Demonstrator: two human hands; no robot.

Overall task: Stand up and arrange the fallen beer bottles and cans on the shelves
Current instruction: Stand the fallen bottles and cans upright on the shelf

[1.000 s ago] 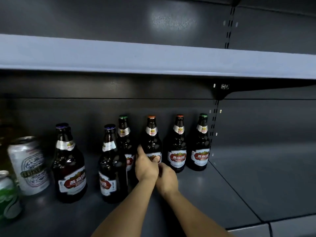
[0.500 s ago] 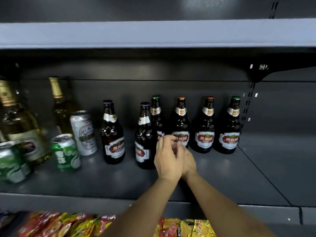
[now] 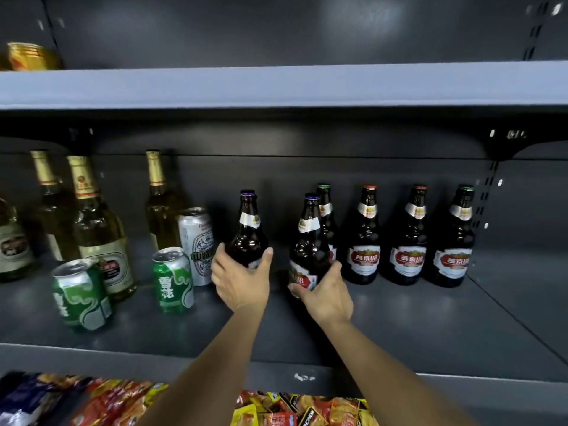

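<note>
My left hand (image 3: 241, 279) grips the belly of an upright dark beer bottle with a purple cap (image 3: 248, 232). My right hand (image 3: 325, 292) grips the lower part of a second purple-capped dark bottle (image 3: 309, 241), also upright. Behind that one stands a green-capped bottle (image 3: 326, 210). To the right, three dark bottles with red labels (image 3: 364, 238) (image 3: 410, 241) (image 3: 455, 241) stand in a row at the back of the grey shelf (image 3: 399, 327). Left of my hands stand a white can (image 3: 196, 244) and two green cans (image 3: 173, 279) (image 3: 81, 295).
Several pale gold-foil bottles (image 3: 98, 229) stand at the back left. A shelf board (image 3: 276, 84) runs overhead, with a gold can (image 3: 29, 56) on it at left. Snack packets (image 3: 116, 401) lie below the shelf's front edge. Bare shelf floor extends right.
My hands were together in front of the middle bottles; they have parted, and each now holds a purple-capped bottle. The view has shifted left and back, showing more cans and pale bottles.
</note>
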